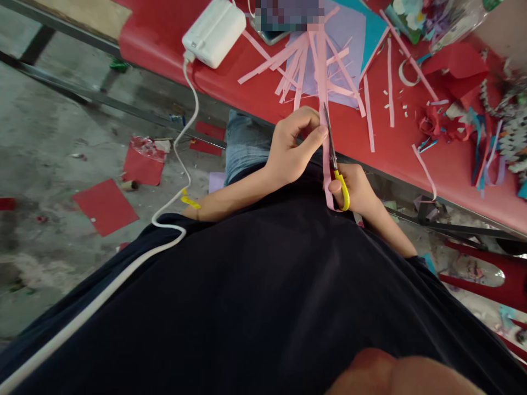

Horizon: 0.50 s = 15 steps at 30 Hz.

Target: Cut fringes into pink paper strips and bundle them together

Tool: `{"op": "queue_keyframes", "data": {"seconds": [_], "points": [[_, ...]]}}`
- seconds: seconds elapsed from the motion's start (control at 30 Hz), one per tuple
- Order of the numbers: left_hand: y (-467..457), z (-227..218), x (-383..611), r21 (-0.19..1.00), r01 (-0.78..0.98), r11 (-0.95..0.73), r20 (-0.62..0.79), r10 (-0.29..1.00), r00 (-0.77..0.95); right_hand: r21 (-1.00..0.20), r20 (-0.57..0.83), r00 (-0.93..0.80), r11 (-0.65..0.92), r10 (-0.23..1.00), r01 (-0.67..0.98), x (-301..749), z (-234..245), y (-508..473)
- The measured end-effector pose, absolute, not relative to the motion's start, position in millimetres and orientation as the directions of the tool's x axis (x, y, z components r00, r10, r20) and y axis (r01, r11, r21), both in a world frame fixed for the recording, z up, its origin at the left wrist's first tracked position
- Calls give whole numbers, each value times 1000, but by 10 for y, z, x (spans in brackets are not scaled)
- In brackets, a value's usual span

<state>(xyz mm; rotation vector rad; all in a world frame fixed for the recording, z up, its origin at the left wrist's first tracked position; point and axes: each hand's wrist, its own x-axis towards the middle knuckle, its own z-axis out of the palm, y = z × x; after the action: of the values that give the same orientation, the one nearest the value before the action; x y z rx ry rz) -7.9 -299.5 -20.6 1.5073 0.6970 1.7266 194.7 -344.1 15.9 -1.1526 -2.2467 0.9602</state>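
Note:
My left hand [295,144] pinches a long pink paper strip [322,71] between thumb and fingers at the table's near edge. The strip runs up over the table and hangs down beside the blades. My right hand [357,187] is closed around the yellow handles of a pair of scissors [331,144], thumb through one loop. The scissors point up along the strip's right side, blades nearly together. Whether they are cutting the paper I cannot tell. Beyond my hands, several loose pink strips [290,74] fan out over a lilac paper sheet [354,33].
A white power bank [214,32] with a white cable [193,109] lies on the red table [164,44], the cable running down across my left arm. Paper scraps [430,123] and a silvery garland [510,142] crowd the right side. Red sheets [106,207] lie on the floor.

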Motion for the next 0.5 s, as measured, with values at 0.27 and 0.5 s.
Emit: {"op": "queue_keyframes", "data": {"seconds": [0.27, 0.5], "points": [[-3024, -187, -29, 799, -149, -583, 579, 812, -70, -828, -11, -540, 295, 842, 477, 1937, 170, -3417], [-3017, -242, -1, 809, -156, -566, 570, 821, -28, -834, 27, -544, 319, 838, 450, 1910, 127, -3381]]}}
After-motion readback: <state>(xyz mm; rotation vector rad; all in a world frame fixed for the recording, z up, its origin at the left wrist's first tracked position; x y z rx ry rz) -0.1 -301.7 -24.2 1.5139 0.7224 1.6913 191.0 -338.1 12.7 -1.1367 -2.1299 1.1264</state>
